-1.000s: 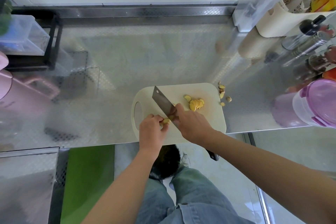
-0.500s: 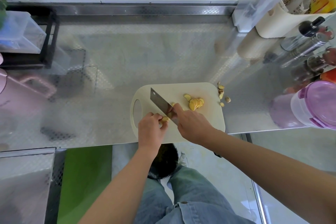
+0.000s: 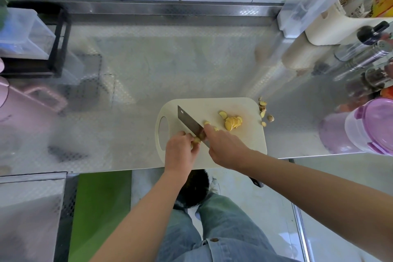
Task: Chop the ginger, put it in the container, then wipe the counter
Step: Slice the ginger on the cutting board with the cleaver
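Left grip (image 3: 180, 151) pinches ginger (image 3: 196, 140) just beside the knife (image 3: 189, 122) clasped in right grip (image 3: 225, 147).

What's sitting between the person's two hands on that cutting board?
In the head view, the cleaver runs between the left hand and right hand, against the ginger piece the left hand pinches.

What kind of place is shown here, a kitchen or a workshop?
Most likely a kitchen. A steel counter carries a cutting board with sliced ginger and a cleaver on it, and bottles stand at the right.
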A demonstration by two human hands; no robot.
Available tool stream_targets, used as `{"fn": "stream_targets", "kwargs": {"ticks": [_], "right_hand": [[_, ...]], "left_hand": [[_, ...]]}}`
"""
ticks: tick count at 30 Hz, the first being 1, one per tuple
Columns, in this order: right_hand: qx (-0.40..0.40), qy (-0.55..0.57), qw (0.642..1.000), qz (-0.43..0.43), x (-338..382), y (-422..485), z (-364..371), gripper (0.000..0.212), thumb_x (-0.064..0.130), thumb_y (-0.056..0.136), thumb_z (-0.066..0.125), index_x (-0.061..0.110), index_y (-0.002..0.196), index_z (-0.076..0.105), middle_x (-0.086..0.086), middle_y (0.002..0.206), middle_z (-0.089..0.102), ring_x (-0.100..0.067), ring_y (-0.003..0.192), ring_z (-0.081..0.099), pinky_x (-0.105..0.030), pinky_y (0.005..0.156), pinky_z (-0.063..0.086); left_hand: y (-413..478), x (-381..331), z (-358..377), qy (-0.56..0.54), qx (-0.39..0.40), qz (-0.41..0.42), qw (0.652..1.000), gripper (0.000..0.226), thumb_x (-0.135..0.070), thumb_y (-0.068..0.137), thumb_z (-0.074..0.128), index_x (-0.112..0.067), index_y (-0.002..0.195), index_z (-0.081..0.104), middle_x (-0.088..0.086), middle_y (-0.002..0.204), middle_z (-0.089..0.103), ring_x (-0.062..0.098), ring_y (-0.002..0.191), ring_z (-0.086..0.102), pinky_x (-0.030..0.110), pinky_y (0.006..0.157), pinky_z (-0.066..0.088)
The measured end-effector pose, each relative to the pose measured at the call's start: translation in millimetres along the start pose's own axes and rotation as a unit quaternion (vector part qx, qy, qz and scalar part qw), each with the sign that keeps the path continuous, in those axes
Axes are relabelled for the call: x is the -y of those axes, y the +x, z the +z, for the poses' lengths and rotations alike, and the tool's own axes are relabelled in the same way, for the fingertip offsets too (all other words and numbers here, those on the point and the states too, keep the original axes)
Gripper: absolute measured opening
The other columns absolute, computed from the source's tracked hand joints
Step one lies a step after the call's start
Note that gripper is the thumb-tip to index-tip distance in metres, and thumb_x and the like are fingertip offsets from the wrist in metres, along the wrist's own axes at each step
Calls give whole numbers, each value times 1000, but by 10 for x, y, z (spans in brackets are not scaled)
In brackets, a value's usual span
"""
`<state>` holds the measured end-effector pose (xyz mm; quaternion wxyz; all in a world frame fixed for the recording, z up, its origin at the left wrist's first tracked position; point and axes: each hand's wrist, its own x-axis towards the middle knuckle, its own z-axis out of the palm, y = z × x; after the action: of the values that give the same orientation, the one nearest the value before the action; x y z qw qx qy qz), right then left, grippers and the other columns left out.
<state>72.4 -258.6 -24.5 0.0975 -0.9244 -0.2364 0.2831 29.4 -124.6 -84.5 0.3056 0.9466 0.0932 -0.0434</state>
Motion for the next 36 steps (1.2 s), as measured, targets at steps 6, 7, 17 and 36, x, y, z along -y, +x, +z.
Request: {"fn": "stream_targets", "kwargs": {"ticks": [6, 7, 17, 36], "right_hand": [[-21, 15, 1000, 12, 29, 90, 134, 43, 0, 86, 41, 7, 127, 31, -15, 100, 53, -32, 76, 51, -34, 60, 36], [-28, 14, 999, 12, 26, 110, 160, 42, 0, 86, 41, 7, 126, 32, -14, 99, 53, -34, 79, 54, -35, 60, 37], [-44, -6, 999, 12, 63, 127, 271, 31, 3, 89, 41, 10, 118, 34, -5, 81, 47, -31, 69, 51, -33, 57, 35], [-53, 16, 998, 36, 101, 169, 243, 29, 2, 87, 42, 8, 114, 34, -8, 88, 47, -32, 77, 52, -36, 62, 36]], "left_hand": [[33, 42, 45, 8, 10, 7, 1000, 10, -15, 75, 74, -6, 74, 69, 9, 73, 63, 28, 63, 59, 40, 60, 49], [33, 46, 49, 6, 10, 8, 1000, 10, -15, 75, 75, -7, 74, 69, 9, 73, 64, 28, 64, 60, 39, 60, 49], [9, 56, 28, 13, 6, 25, 1000, 13, -14, 70, 78, -7, 71, 67, 8, 70, 64, 27, 61, 60, 35, 56, 49], [-98, 64, -2, -30, -27, 67, 997, 16, -7, 69, 81, -9, 73, 65, 5, 69, 60, 24, 58, 57, 32, 53, 49]]}}
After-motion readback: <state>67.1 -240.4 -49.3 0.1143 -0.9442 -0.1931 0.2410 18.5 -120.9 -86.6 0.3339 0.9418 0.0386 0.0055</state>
